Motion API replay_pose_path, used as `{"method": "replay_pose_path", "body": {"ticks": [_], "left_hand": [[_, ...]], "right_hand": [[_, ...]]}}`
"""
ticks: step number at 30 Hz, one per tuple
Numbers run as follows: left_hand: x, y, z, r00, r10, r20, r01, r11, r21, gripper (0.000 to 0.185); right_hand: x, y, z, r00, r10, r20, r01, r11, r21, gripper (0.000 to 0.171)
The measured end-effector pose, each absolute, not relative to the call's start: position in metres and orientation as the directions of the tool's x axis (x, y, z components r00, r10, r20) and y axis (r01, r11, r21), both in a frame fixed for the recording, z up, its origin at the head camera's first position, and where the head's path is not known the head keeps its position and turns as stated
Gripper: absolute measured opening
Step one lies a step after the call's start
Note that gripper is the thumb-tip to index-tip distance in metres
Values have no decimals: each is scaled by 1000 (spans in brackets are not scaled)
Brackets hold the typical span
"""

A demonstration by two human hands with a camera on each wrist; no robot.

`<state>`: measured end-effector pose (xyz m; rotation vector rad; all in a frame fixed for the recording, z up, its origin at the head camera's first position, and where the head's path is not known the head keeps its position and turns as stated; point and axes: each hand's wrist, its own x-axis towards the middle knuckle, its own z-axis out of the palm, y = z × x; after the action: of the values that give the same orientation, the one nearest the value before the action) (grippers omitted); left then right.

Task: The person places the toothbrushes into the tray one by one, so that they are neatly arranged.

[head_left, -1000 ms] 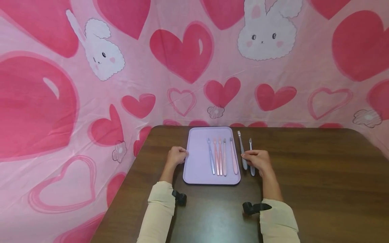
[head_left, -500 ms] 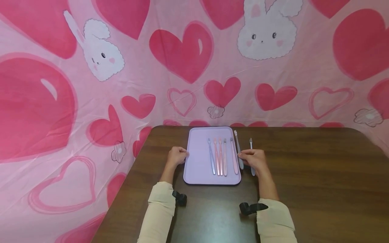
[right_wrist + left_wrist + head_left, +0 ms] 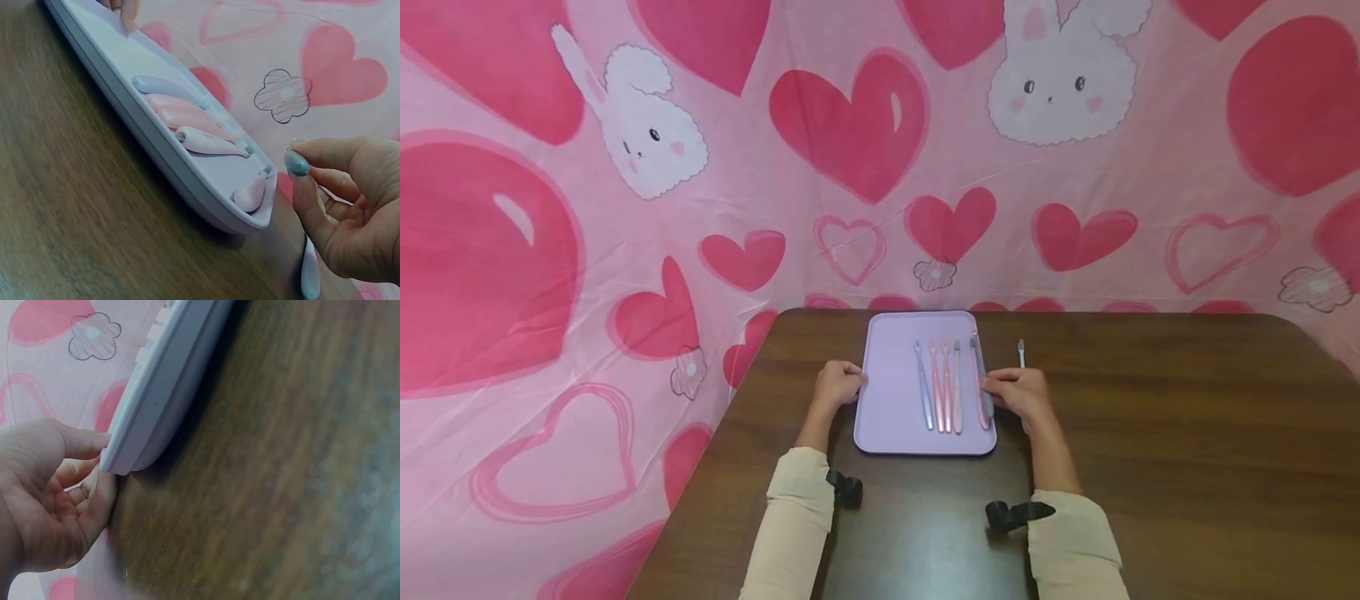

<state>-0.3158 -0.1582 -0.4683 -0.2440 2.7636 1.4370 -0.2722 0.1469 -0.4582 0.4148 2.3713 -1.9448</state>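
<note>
A lavender tray (image 3: pixel 887 392) lies on the brown table, with several toothbrushes (image 3: pixel 946 385) side by side in its right half. My left hand (image 3: pixel 838 385) grips the tray's left rim (image 3: pixel 156 394), thumb on top and fingers (image 3: pixel 94 500) beneath. My right hand (image 3: pixel 1019 393) pinches a grey toothbrush (image 3: pixel 988 407) at the tray's right edge. In the right wrist view the brush's handle end (image 3: pixel 296 164) sits between thumb and forefinger, just right of the tray (image 3: pixel 156 144). A white toothbrush (image 3: pixel 1021 353) lies on the table behind my right hand, and shows under it (image 3: pixel 309 269) in the right wrist view.
The brown table (image 3: pixel 1150 433) stretches wide to the right and towards me. A pink cloth with hearts and rabbits (image 3: pixel 850 125) hangs behind and to the left of the table. The tray's left half is bare.
My right hand has carried the grey toothbrush leftward from the table to the tray's right edge. The left hand has stayed on the tray's rim.
</note>
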Motion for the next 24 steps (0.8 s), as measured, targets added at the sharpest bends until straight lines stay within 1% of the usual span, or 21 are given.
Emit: {"method": "replay_pose_path", "body": {"ticks": [16, 24], "left_hand": [[-318, -159, -470, -989, -126, -76, -135, 576, 806, 23], [-319, -159, -470, -990, -130, -63, -128, 586, 800, 21]], "right_hand": [[-272, 138, -456, -970, 151, -189, 216, 189, -958, 35], [-274, 135, -457, -964, 161, -212, 242, 204, -949, 35]]}}
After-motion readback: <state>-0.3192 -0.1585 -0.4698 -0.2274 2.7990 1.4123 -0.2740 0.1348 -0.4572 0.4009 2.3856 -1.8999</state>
